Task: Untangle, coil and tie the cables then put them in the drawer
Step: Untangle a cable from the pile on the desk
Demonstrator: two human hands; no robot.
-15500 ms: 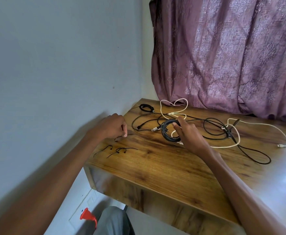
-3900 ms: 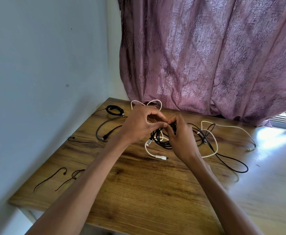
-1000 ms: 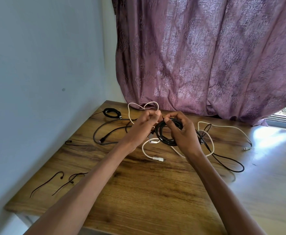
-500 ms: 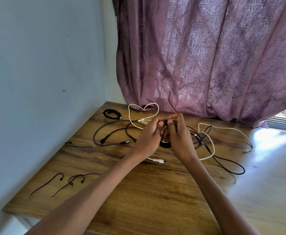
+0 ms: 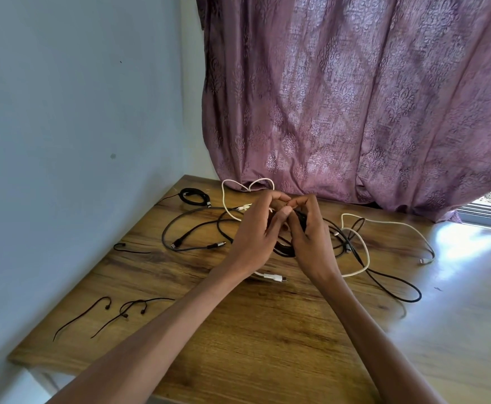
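Both hands, left hand (image 5: 255, 228) and right hand (image 5: 308, 231), have fingers curled tight around the black coil (image 5: 285, 246) mid-table, loose cables at 3 o'clock. It's light, floppy, probably springy, so pinch across all loops.

We see only the lower arc of the black coil (image 5: 283, 248); the rest sits behind the left hand (image 5: 257, 231) and right hand (image 5: 311, 234), whose fingertips meet over it, so we cannot tell what they pinch. Part of the white cable (image 5: 270, 277) runs under the left wrist. The table (image 5: 267, 345) is cut off by the bottom edge. The plug on the far white cable end (image 5: 424, 260) is too small to identify.
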